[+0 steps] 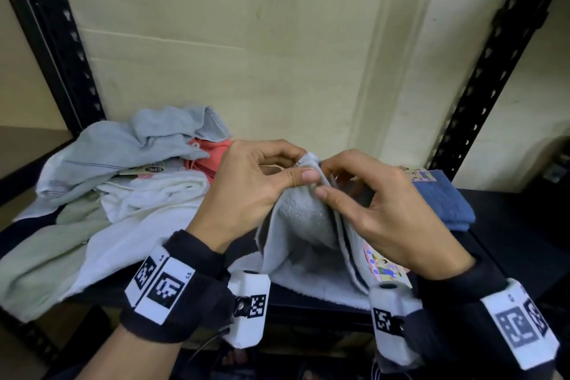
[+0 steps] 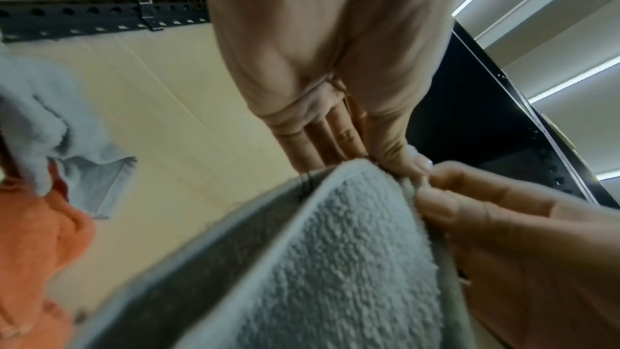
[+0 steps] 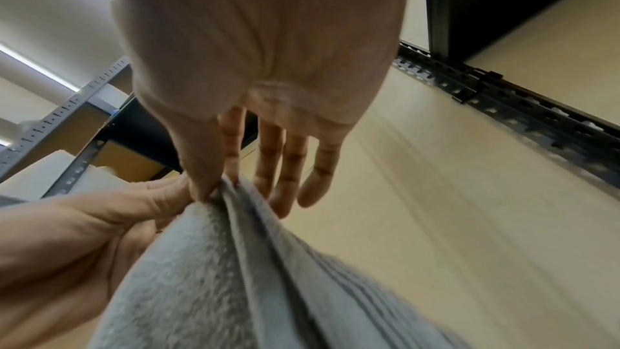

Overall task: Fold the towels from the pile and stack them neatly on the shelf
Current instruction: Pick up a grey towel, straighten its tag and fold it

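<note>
black metal shelving with slotted uprights stands against a pale cream wall, and the dark shelf [image 1: 509,225] at chest height carries all the cloth.

at centre, the left hand [image 1: 246,188] and the right hand [image 1: 379,210] meet at the top of a light grey terry towel [image 1: 299,225], lifted so its corners come together. the left thumb and forefinger pinch one corner; the right thumb and forefinger pinch the layers just beside it, while the other right fingers hang loose behind the cloth. both wrists wear black bands with white coded markers. the towel hangs doubled from the pinch, its lower part resting on the front of the shelf, with a colourful printed label [image 1: 382,265] showing at its right edge.

what could go wrong, as a judgement: the grip is only fingertips on thick pile, so a corner could slip and the layers fall out of line, giving a crooked fold. the trailing end sits near the shelf's front edge and could slide off and pull the rest down.

to the left lies the unfolded pile [image 1: 123,182]: a pale blue towel on top, a coral one beneath, then white and pale green ones spilling forward. to the right, one folded dark blue towel [image 1: 447,203] lies flat with a label on it.

no bins or baskets are in view; the shelf alone holds the towels
</note>
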